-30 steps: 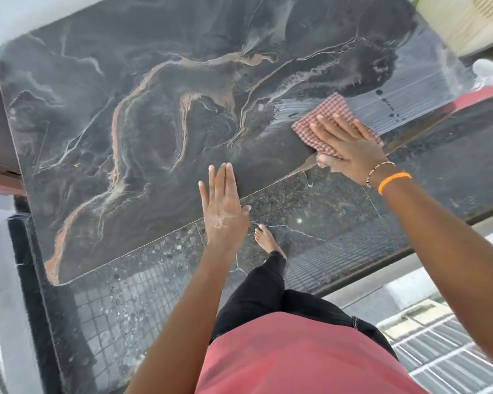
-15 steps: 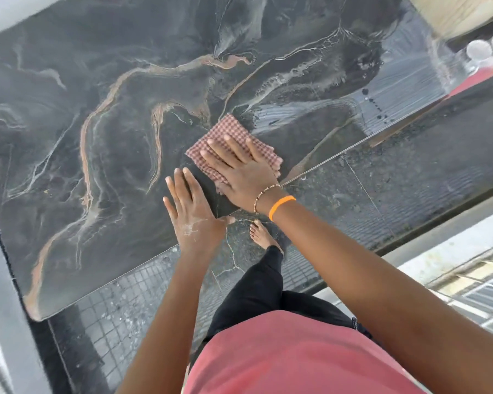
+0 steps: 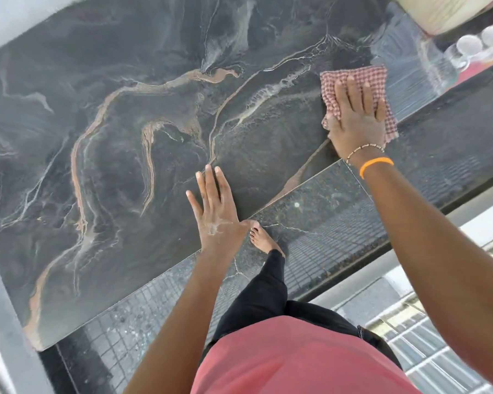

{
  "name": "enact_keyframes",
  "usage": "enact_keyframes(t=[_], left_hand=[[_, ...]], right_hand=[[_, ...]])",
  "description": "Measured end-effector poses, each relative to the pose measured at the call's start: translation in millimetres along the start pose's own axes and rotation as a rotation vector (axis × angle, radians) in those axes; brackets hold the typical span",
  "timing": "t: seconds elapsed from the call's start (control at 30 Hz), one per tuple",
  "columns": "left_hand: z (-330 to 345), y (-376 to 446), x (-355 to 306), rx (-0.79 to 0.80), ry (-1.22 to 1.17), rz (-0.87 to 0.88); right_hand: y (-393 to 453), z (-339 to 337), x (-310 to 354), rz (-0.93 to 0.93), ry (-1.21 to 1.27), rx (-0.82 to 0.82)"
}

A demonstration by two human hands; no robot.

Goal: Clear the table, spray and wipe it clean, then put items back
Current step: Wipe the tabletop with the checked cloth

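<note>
A dark marble-patterned table (image 3: 125,143) with tan and white veins fills most of the head view, and nothing stands on its top. My right hand (image 3: 357,120) presses flat on a red-and-white checked cloth (image 3: 353,78) near the table's front right edge. My left hand (image 3: 215,210) lies flat with fingers spread on the table's front edge, holding nothing. Wet streaks shine on the surface beyond the cloth, toward the far right corner.
Past the table's right end stand a cream woven object (image 3: 450,9) and clear glassware (image 3: 473,49) on a red surface. A glossy dark tiled floor (image 3: 339,211) lies below the front edge, with my bare foot (image 3: 261,237) on it. A pale ledge runs along the right.
My right hand has slid the cloth from the table's middle front back to the right, near the front right edge. My left hand stays flat on the front edge.
</note>
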State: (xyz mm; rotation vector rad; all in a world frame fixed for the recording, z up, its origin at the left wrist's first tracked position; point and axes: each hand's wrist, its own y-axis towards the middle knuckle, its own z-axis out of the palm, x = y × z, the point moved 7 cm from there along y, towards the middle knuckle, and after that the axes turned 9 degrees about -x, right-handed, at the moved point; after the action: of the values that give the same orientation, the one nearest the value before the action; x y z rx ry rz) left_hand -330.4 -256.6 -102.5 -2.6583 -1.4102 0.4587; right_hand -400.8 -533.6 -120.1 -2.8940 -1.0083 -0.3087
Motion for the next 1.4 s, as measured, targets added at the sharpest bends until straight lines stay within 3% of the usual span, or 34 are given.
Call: enact_keyframes(t=[0.1,0.23,0.33,0.53,0.63,0.73,0.83,1.0,1.13,1.3,1.4], left_hand=[[-1.1,-4.0,-0.7,0.008,0.005,0.028],[-4.8,-7.1,-6.1,0.091,0.042,0.114],[-6.0,-7.5,-12.3,0.140,0.068,0.137],[0.0,-0.5,-37.2,0.162,0.069,0.190],[-0.2,5.7,-51.4,0.150,0.058,0.234],[-2.0,11.6,-61.8,0.136,0.042,0.273],[-3.5,16.6,-67.7,0.135,0.033,0.285],[-3.0,19.9,-70.2,0.132,0.011,0.292],[-2.4,26.2,-66.8,0.156,0.048,0.270],[-1.8,36.2,-53.3,0.148,0.073,0.247],[-0.9,41.2,-53.5,0.216,0.094,0.222]], right_hand=[[-45.8,6.0,30.9,-0.031,0.000,-0.002],[-117.4,23.2,99.0,-0.408,0.020,0.037],[-140.6,28.1,100.9,-0.473,0.078,-0.034],[-149.1,26.4,72.9,0.145,0.508,-0.153],[-123.4,19.1,54.8,0.359,0.705,-0.259],[-74.3,10.0,9.3,0.628,0.814,-0.389],[-29.2,2.0,-40.5,0.892,0.836,-0.372],[-18.8,-6.0,-56.5,0.929,0.834,-0.333],[-79.1,12.0,14.0,0.860,0.984,-0.256],[-158.0,45.8,94.9,0.821,1.186,-0.020],[-138.6,36.9,75.0,0.850,1.201,-0.125]])
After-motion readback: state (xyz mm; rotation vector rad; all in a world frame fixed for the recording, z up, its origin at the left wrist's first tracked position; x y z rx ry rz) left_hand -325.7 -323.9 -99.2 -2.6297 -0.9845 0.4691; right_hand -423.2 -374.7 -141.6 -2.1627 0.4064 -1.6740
